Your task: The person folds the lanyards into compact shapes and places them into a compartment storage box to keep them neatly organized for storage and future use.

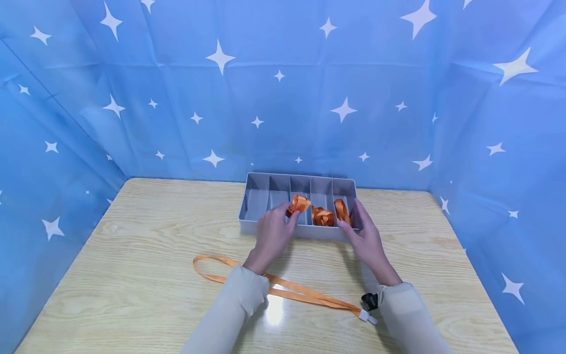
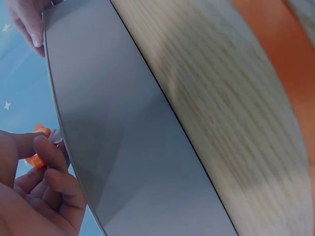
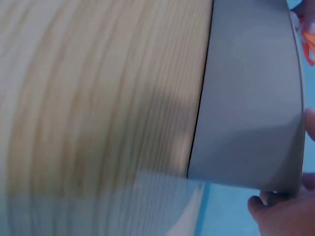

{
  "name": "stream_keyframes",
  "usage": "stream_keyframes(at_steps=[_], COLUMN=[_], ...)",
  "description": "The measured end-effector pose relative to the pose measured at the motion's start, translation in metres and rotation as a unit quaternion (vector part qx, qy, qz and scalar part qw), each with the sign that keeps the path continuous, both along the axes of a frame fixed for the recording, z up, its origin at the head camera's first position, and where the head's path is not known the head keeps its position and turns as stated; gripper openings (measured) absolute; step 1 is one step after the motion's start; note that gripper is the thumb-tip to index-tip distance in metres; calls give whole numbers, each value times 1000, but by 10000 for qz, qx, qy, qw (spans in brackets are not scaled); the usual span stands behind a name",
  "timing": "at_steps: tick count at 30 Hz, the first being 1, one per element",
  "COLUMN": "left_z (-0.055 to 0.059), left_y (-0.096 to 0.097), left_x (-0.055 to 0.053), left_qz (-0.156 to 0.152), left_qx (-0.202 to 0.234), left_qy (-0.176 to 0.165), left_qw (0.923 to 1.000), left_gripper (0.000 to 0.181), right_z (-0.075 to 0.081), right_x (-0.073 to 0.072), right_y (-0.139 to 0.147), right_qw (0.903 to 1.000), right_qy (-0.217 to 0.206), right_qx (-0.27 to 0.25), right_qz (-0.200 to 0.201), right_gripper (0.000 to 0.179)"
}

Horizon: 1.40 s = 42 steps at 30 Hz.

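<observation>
A grey divided box (image 1: 269, 228) stands at the table's back edge. My left hand (image 1: 273, 231) pinches a coiled orange lanyard (image 1: 300, 203) between thumb and fingers, over the box's middle compartment. In the left wrist view, bits of the orange lanyard (image 2: 35, 160) and a pale clip show at the fingertips. Just right of it, another coiled lanyard (image 1: 323, 216) lies in its own compartment. A third coil (image 1: 341, 210) stands in the rightmost compartment. There my right hand (image 1: 368, 241) grips the box's right end, thumb at the front rim and fingers along the end wall.
An unrolled orange lanyard (image 1: 305, 293) with a white clip end lies across the table in front of the box, partly under my left forearm. A black item (image 1: 369, 301) is by my right sleeve. Blue star-patterned curtain (image 1: 283, 98) surrounds the wooden table (image 1: 132, 255).
</observation>
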State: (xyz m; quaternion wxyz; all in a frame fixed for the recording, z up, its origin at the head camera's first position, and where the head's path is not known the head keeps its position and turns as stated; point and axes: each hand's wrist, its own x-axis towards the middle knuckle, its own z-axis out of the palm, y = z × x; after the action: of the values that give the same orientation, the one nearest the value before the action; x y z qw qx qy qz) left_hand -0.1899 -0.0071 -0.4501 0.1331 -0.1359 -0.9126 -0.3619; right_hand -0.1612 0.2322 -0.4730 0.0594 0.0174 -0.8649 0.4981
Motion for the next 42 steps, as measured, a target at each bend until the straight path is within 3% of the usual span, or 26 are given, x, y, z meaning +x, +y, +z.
stream_keyframes(at_steps=[5,11,26,35,42], left_z=[2,4,6,1,-4], left_y=[3,6,15,13,8], left_x=[-4,-8,-13,-12,-9], left_qz=[71,93,221,286,51], left_qx=[-225,-405,-910,-499,-82], left_qy=[-168,-299,-567,-489,-248], left_qw=[9996,9987,9940,9971,9996], left_gripper=[25,13,14,24,22], right_z=[0,-4,-5,-6,-6], right_x=[1,-2,0,0,-1], right_y=[-2,-2,-3,-3,-3], right_qw=[9997,9998,9999,10000,9999], right_qy=[104,-63,-80,-52,-63], right_qx=[-221,-173,-99,-20,-9], right_qz=[10,-17,-94,-74,-90], right_gripper=[74,75,73,73,73])
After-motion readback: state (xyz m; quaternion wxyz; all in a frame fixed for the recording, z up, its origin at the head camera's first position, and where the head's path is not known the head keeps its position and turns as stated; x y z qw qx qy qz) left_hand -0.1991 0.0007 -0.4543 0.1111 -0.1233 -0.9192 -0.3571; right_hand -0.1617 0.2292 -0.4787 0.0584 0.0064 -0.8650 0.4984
